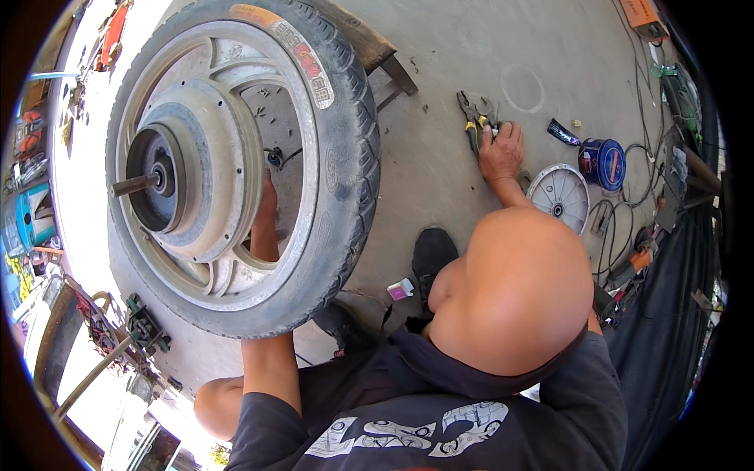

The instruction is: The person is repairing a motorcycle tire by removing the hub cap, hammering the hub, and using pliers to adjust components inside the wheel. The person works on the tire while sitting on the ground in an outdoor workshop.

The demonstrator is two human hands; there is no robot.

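Wheel with hub motor: one, standing upright at the person's left [210, 153], its axle stub [135, 185] pointing left.
Tyre edge: the tread [363, 149] faces right; a stretch of concrete floor [428, 169] runs from it to the pliers.
Left hand: one, reaching behind the wheel [268, 198], partly seen through a spoke opening beside the hub; its fingers are hidden, so how far they open, or what they hold, I cannot tell.
Right hand: one, low over the floor [503, 151], fingers bent and partly closed at the pliers' handles; whether the grip is firm I cannot tell.
Pliers: at least one pair, yellow-and-black handled [472, 128]; a second tool among the fingers cannot be made out.
Right of that hand: one round ribbed hub cover [559, 188], one blue tin [603, 163], one dark tube [562, 132].
Near the shoes: two shoes, right [433, 253] and left [345, 326]; one pink-and-white box [400, 290] between them.
Behind the wheel: several small screws [271, 120], uncounted; one wooden stool [363, 39].
Far right edge: loose cables [646, 118] beside black sheeting [664, 314].
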